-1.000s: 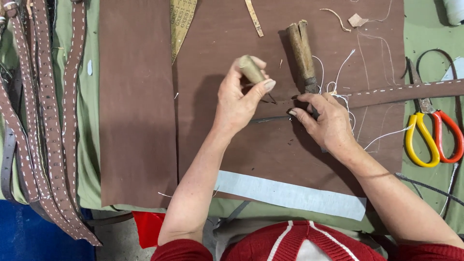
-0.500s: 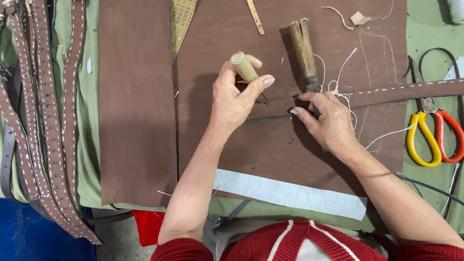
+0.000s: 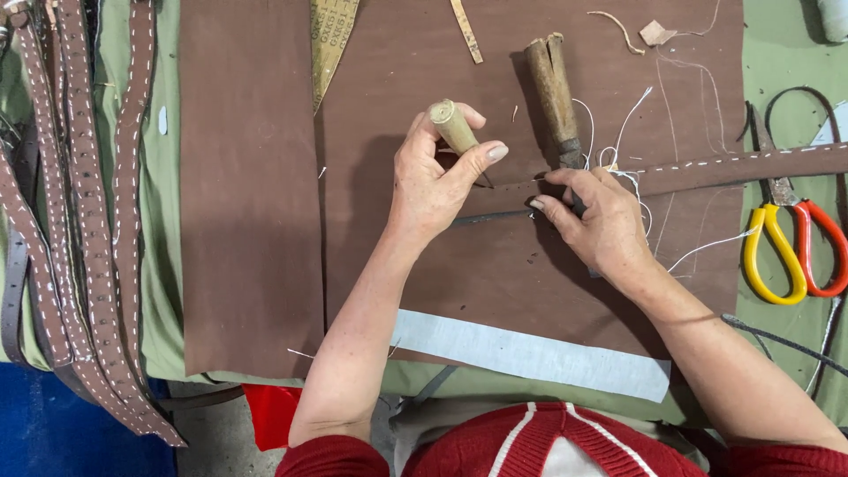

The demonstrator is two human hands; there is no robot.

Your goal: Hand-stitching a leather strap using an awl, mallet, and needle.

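Head view: left hand (image 3: 433,190) fingers clamp a round wooden awl (image 3: 454,128); right hand (image 3: 601,225) fingers pinch the stitched brown leather strap (image 3: 733,166).

I see a smooth pale wooden awl handle (image 3: 453,126), a matt brown leather strap (image 3: 733,166), glossy plastic scissor grips (image 3: 795,256), and green cloth (image 3: 786,71) covering the table.

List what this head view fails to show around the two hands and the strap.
- Awl tip: the left hand grips the wooden-handled awl; its point at the brown strap is too thin and shadowed to tell whether it touches.
- Strap under the right hand: covered by the fingers.
- Second wooden-handled tool: its lower end is hidden behind the right hand.
- Scissors: cut off by the right edge.
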